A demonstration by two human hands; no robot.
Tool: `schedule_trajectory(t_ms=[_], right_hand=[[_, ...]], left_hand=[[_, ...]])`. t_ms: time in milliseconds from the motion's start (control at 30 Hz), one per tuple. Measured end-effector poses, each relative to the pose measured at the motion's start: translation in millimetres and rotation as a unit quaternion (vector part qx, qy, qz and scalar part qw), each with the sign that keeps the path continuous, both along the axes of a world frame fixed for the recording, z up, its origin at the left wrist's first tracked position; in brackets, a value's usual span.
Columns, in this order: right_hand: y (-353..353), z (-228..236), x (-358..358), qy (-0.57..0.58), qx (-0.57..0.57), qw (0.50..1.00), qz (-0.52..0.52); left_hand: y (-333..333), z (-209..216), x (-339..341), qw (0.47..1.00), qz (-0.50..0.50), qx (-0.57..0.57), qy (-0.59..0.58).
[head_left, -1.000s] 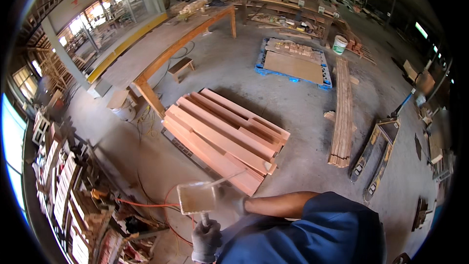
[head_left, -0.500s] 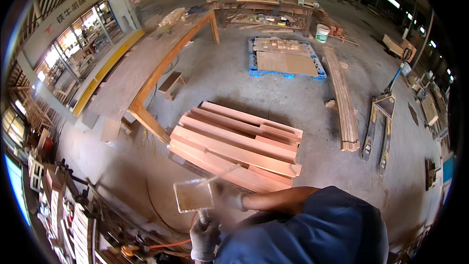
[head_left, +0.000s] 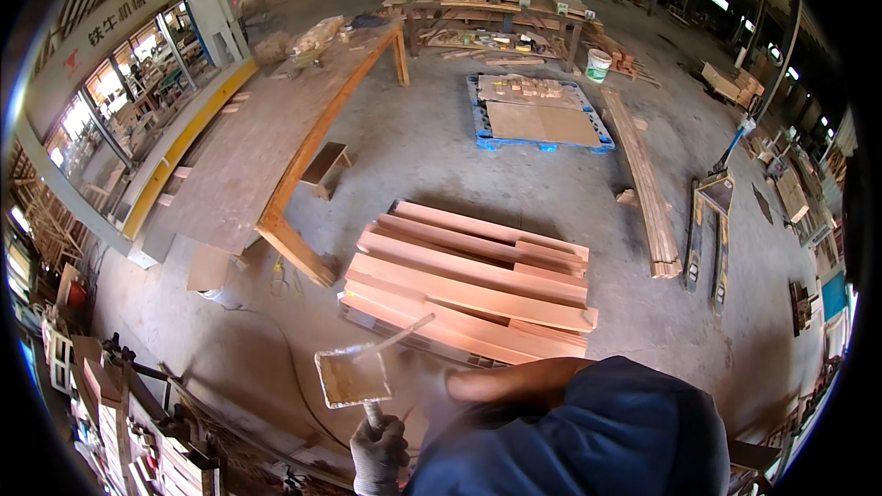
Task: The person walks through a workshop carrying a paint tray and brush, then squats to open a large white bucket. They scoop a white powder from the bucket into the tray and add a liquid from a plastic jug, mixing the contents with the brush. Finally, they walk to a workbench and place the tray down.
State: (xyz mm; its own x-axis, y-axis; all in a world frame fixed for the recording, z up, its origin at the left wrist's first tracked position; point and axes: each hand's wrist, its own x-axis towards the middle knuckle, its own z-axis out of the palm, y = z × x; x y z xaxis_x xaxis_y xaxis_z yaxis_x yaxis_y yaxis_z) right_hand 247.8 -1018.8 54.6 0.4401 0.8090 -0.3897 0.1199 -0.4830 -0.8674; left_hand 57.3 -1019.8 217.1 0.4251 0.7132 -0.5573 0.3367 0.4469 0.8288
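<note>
My left hand (head_left: 379, 452), in a grey-white glove, is closed round the handle of a square, shallow, dirty-rimmed pan (head_left: 354, 378). A thin pale stick (head_left: 407, 331) slants up and right from the pan's far edge. My right forearm reaches left across my front. The right hand (head_left: 424, 388) is smeared by motion just right of the pan, and its fingers cannot be made out. Beyond my hands lies a stack of reddish planed boards (head_left: 469, 285) on a low dark support.
A long wooden table (head_left: 248, 147) stands at left, beside a large press with a yellow beam (head_left: 188, 147). A small stool (head_left: 324, 168), a blue pallet (head_left: 542, 119), long timbers (head_left: 643, 184) and a pallet jack (head_left: 715, 202) are further off. Piled wood (head_left: 115, 404) fills the lower left.
The view has shifted, so the boards sit farther right in the picture. The pan and my left hand appear slightly left and lower. My right hand has become more blurred.
</note>
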Motion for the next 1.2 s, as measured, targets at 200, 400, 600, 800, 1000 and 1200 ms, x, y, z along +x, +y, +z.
schedule_trajectory(t_ms=[200,400,600,800,1000,1200], right_hand=[[80,-39,5,0.055,0.023,0.998,0.010],[166,37,27,0.087,-0.004,0.996,0.035],[217,18,43,-0.022,0.100,0.978,0.183],[263,-24,58,0.289,0.123,0.946,0.077],[327,-28,23,0.120,0.124,0.966,0.194],[432,-21,-57,0.351,0.032,0.929,0.111]], left_hand=[[76,11,21,0.997,0.037,-0.050,-0.041],[164,-10,34,0.998,0.054,-0.042,-0.002],[222,-3,26,1.000,0.014,-0.003,0.018],[253,-7,24,1.000,0.018,0.006,0.015],[299,-12,-11,0.997,0.063,0.031,0.027],[362,-24,-80,0.990,0.121,0.074,0.022]])
